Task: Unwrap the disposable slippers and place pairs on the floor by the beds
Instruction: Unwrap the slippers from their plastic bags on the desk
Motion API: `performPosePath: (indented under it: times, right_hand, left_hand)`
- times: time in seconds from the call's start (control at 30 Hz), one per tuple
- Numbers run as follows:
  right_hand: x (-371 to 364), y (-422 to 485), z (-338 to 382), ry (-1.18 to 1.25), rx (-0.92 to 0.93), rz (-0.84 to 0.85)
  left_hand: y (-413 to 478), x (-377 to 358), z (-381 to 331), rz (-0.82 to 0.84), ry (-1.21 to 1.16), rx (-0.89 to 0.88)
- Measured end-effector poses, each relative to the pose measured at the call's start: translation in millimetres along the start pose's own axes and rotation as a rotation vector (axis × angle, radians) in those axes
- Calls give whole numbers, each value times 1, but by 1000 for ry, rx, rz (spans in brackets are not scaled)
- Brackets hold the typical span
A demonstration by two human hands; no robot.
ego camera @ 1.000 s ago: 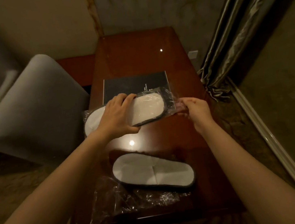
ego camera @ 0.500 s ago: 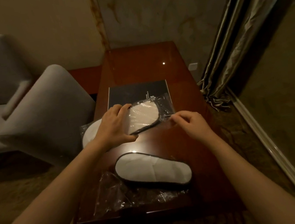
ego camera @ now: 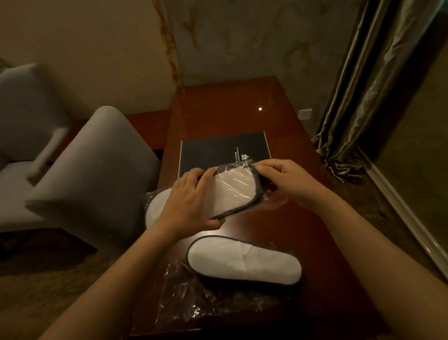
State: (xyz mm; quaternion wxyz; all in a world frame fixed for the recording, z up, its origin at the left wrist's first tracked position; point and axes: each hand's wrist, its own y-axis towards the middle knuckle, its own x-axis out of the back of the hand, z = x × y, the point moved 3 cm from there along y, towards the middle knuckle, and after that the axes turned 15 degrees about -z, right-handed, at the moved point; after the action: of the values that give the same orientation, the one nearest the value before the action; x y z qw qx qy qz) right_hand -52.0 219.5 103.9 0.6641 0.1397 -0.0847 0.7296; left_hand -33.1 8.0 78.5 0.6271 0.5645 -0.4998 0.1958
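A white disposable slipper with a dark rim, still in clear plastic wrap (ego camera: pixel 234 191), is held above the wooden table (ego camera: pixel 304 216). My left hand (ego camera: pixel 189 200) grips its middle from the left. My right hand (ego camera: pixel 287 181) pinches the wrap at the slipper's right end. The slipper's other end (ego camera: pixel 157 205) shows left of my left hand. An unwrapped white slipper (ego camera: pixel 244 262) lies flat on the table nearer to me, partly on an empty crumpled plastic wrapper (ego camera: pixel 188 295).
A dark folder (ego camera: pixel 214 151) lies on the table behind the hands. A grey armchair (ego camera: pixel 87 171) stands left of the table, with a second one (ego camera: pixel 0 120) further left. Curtains (ego camera: pixel 375 67) hang at the right, above carpeted floor.
My right hand moved left and up onto the wrapped slipper's right end. Both hands lifted the package and tilted it toward me. The camera view shifted downward.
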Motion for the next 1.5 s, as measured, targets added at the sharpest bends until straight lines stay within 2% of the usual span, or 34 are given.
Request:
performPosePath:
  times: [0.2, 0.3, 0.4, 0.6, 0.73, 0.83, 0.9, 0.97, 1.03, 1.13, 1.2, 1.27, 1.33, 1.5]
  right_hand:
    - [1, 0, 9, 1, -6, 30]
    - [-3, -1, 11, -81, 19, 77]
    - [-5, 2, 18, -121, 48, 25]
    - [28, 8, 20, 50, -9, -59]
    - [36, 6, 11, 123, -53, -92]
    - [39, 4, 4, 152, -59, -128]
    - [36, 1, 2, 138, -64, -97]
    - [31, 0, 1, 114, -84, -45]
    - [31, 0, 5, -16, -63, -1]
    - [31, 3, 20, -496, 146, 119]
    - [15, 3, 30, -694, 242, 252]
    - [-8, 2, 31, -811, 288, 301]
    - [-22, 3, 31, -882, 336, 236]
    - [-15, 4, 27, -778, 334, 149]
  left_hand:
    - [2, 4, 0, -19, 13, -30]
    - [2, 4, -5, -36, 17, -76]
    - [1, 1, -4, -33, 0, -65]
    - [-8, -4, 26, 134, -54, 19]
    - [-10, -3, 34, 273, -179, 59]
    - [-12, 1, 44, 359, -386, 228]
    - [-10, 3, 44, 253, -500, 348]
    - [-7, 6, 39, 81, -425, 345]
    - [-8, 6, 34, 15, -361, 301]
    - [-11, 7, 24, 51, -336, 233]
    - [-6, 6, 11, 30, -285, 115]
    - [2, 3, -2, -25, -215, -7]
    - [9, 1, -4, -66, -153, -59]
    - [11, -7, 15, 7, -207, -4]
